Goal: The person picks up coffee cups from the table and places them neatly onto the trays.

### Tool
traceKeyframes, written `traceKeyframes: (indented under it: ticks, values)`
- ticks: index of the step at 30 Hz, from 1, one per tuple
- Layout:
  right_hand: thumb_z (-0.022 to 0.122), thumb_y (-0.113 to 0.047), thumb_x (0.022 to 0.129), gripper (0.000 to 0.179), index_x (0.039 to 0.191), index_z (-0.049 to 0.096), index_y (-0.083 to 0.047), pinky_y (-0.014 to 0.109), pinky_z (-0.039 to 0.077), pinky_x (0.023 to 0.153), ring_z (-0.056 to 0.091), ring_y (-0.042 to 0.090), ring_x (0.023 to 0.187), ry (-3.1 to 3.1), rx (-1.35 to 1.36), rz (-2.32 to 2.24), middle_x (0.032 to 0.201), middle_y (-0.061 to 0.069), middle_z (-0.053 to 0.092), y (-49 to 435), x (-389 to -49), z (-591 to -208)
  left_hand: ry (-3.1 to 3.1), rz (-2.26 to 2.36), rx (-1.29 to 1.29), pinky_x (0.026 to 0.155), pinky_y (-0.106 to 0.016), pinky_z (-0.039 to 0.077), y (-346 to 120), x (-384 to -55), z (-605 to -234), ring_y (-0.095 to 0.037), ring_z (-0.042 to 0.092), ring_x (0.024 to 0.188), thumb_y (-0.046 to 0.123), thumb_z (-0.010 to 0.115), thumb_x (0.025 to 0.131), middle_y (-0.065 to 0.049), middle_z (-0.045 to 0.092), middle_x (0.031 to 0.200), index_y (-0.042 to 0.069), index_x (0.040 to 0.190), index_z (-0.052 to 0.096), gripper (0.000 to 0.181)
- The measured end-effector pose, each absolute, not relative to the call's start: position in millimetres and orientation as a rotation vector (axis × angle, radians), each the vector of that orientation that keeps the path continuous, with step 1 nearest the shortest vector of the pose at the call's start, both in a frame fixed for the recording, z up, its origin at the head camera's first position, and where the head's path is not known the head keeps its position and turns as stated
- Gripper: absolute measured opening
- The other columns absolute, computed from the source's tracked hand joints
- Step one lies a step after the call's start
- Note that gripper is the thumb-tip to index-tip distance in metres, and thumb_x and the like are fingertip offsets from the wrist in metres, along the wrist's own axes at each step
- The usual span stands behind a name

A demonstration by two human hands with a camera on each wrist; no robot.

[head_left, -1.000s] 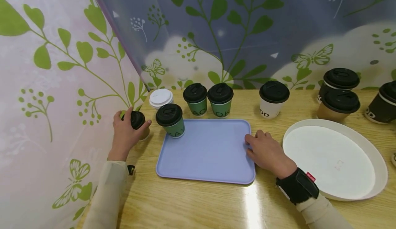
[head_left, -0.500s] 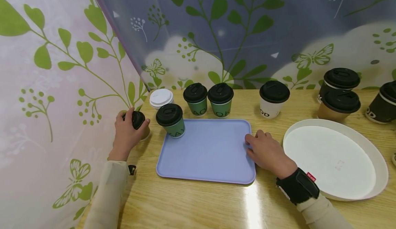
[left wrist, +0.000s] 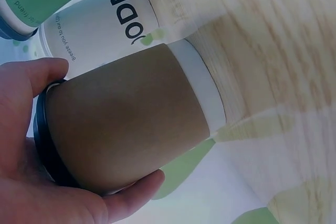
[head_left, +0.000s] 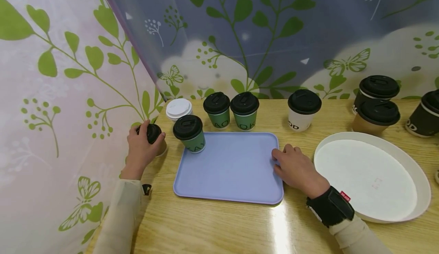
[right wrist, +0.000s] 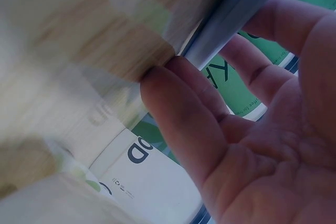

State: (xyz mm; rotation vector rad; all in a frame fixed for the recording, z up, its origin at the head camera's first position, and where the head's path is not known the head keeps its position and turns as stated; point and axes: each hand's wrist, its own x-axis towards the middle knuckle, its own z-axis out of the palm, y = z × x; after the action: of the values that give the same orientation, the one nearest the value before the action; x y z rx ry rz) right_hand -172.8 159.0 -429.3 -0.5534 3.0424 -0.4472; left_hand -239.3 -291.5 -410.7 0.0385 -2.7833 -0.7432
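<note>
At the table's left side my left hand (head_left: pixel 140 149) grips a brown paper coffee cup (left wrist: pixel 126 119) from above, thumb and fingers around its black lid (left wrist: pixel 48 140). The cup's white base is at the tabletop; whether it touches is hard to tell. My right hand (head_left: pixel 298 168) holds the right rim of a lavender tray (head_left: pixel 229 174) with curled fingers; in the right wrist view its fingers (right wrist: pixel 184 114) reach the tray's edge (right wrist: pixel 226 24) near the table. A green cup with a black lid (head_left: pixel 193 139) stands on the tray's back left corner.
Behind the tray are a white-lidded cup (head_left: pixel 179 109) and two green cups (head_left: pixel 218 119) (head_left: pixel 245 120). A white cup (head_left: pixel 300 120) stands farther right. A round white tray (head_left: pixel 363 178) lies right, with brown (head_left: pixel 368 125) and black (head_left: pixel 423 120) cups behind. A patterned wall (head_left: pixel 79 94) borders the left.
My left hand has shifted very slightly right, its fingers closing in a little around the brown cup. My right hand and the lavender tray stay in place.
</note>
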Motion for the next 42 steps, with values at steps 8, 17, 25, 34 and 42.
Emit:
traceKeyframes:
  ticks: [8, 17, 25, 34, 42]
  values:
    - [0.071, -0.016, 0.097, 0.016, 0.109, 0.067, -0.008, 0.044, 0.05, 0.067, 0.053, 0.032, 0.084, 3.035, -0.545, -0.437, 0.099, 0.017, 0.058, 158.7, -173.1, -429.0, -2.747, -0.781, 0.017, 0.106, -0.072, 0.031, -289.0, -230.5, -408.1, -0.058, 0.025, 0.14, 0.041, 0.065, 0.101, -0.038, 0.028, 0.151, 0.005, 0.16, 0.035, 0.075]
    - [0.071, -0.015, 0.097, 0.016, 0.109, 0.068, -0.007, 0.045, 0.05, 0.067, 0.054, 0.032, 0.083, 3.051, -0.558, -0.43, 0.099, 0.018, 0.059, 158.8, -173.0, -428.8, -2.62, -0.813, -0.037, 0.105, -0.07, 0.034, -281.5, -213.7, -401.3, -0.055, 0.033, 0.135, 0.036, 0.069, 0.098, -0.035, 0.036, 0.144, 0.006, 0.154, 0.045, 0.068]
    - [0.071, -0.015, 0.097, 0.015, 0.109, 0.068, -0.007, 0.045, 0.05, 0.066, 0.054, 0.032, 0.083, 3.051, -0.554, -0.433, 0.099, 0.018, 0.059, 158.7, -172.6, -428.6, -2.55, -0.811, -0.043, 0.102, -0.069, 0.036, -274.6, -197.4, -400.8, -0.053, 0.038, 0.13, 0.032, 0.072, 0.094, -0.035, 0.041, 0.14, 0.006, 0.149, 0.051, 0.065]
    - [0.07, -0.016, 0.098, 0.015, 0.11, 0.067, -0.008, 0.045, 0.05, 0.067, 0.054, 0.032, 0.084, 3.045, -0.551, -0.417, 0.099, 0.018, 0.059, 158.2, -173.2, -429.1, -2.491, -0.828, -0.081, 0.099, -0.068, 0.038, -266.1, -181.8, -392.4, -0.05, 0.043, 0.126, 0.027, 0.075, 0.091, -0.033, 0.045, 0.136, 0.007, 0.145, 0.056, 0.06]
    - [0.071, -0.016, 0.097, 0.017, 0.111, 0.068, -0.008, 0.046, 0.051, 0.068, 0.055, 0.033, 0.086, 3.034, -0.538, -0.426, 0.101, 0.018, 0.059, 157.5, -173.3, -428.8, -2.456, -0.838, -0.1, 0.093, -0.067, 0.042, -255.0, -167.3, -384.9, -0.048, 0.047, 0.12, 0.026, 0.075, 0.089, -0.029, 0.049, 0.132, 0.009, 0.142, 0.06, 0.058]
